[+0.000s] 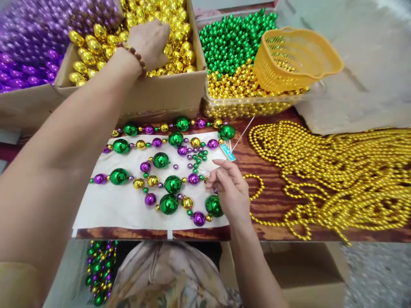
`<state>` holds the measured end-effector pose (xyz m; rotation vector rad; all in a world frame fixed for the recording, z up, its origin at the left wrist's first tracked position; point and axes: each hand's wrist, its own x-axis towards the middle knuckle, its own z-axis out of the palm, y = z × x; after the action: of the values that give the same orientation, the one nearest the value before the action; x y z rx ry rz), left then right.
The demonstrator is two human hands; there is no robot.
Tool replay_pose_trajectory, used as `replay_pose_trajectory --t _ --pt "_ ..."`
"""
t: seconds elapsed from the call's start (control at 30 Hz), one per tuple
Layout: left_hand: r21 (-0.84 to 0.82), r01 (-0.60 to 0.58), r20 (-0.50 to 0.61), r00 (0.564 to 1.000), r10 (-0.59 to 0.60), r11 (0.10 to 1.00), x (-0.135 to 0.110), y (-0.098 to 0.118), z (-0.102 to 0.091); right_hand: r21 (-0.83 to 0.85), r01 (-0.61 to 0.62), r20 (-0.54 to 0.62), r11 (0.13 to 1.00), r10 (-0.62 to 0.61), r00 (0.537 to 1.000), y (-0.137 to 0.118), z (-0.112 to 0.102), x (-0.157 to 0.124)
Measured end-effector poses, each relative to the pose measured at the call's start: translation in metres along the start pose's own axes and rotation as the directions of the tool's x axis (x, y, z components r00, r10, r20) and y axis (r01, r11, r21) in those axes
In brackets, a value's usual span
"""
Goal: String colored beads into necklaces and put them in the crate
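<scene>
My left hand (149, 42), with a beaded bracelet at its wrist, reaches down into a cardboard box of large gold beads (180, 25). Its fingers are turned away among the beads and hidden. Over the white cloth (105, 209), my right hand (231, 184) is closed in a pinch on a long thin needle (242, 133) that points up and to the right. A strand of large green, purple and gold beads (173, 185) curves across the cloth left of that hand. Small loose green beads (201, 157) and a few purple ones lie near its fingertips.
Purple beads (28, 42) fill a box at the upper left. Small green beads (237, 38) share a clear tub with small gold ones, under a tilted yellow basket (298, 55). Gold bead chains (337, 171) spread over the table's right side. A finished-looking bead bundle (101, 271) hangs below.
</scene>
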<state>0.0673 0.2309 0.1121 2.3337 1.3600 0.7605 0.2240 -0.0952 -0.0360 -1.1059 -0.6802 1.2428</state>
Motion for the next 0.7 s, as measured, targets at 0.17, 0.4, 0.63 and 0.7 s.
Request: replay_pose_trajectory --t 0.17,0.4,0.63,0.7 --pt "-0.226 -0.116 -0.185 0.98 0.074 0.967 -0.084 0.031 -0.015 -0.003 -0.003 0.011 1.0 0.003 1.0 0.003 0.001 0.001" --pt "-0.92 0.342 0.259 0.898 -0.355 0.194 -0.214 0.031 0.043 -0.263 0.074 0.12 0.962 -0.043 0.992 0.006 0.02 -0.007" --pt "-0.893 0.253 0.426 0.739 -0.522 -0.372 -0.235 0.005 0.046 -0.457 0.277 0.323 0.845 -0.133 0.937 0.021 0.032 -0.011" --pt "-0.884 0.217 0.426 0.738 -0.523 -0.413 -0.236 0.003 0.044 -0.488 0.318 0.345 0.813 -0.155 0.926 0.024 0.034 -0.01"
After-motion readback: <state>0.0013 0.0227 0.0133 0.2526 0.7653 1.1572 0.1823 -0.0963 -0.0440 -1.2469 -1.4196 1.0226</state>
